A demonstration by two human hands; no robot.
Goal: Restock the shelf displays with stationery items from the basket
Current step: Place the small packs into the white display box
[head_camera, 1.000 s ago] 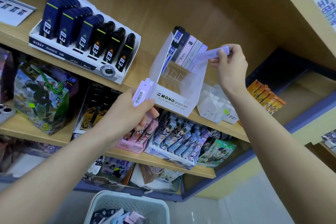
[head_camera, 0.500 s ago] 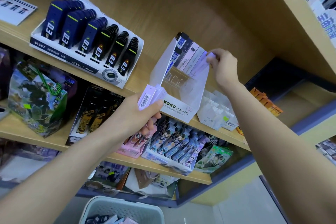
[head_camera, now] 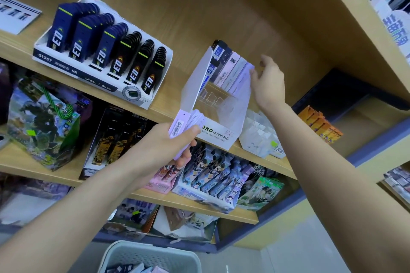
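Left hand (head_camera: 164,148): fingers (head_camera: 185,158) clenched round a stack of lilac lead cases (head_camera: 182,124), just left of and below the MONO display box (head_camera: 218,137); right hand (head_camera: 269,83): fingers (head_camera: 253,75) released, tips touching the lilac case (head_camera: 245,73) at the right end of the row in that box, thumb apart; basket (head_camera: 111,255) well below both hands.

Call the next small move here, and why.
Probably draw the right hand back to the left hand for another case. The lilac case it touches already stands in the back row of the display box, and the left hand grips a stack of cases waiting to go in.
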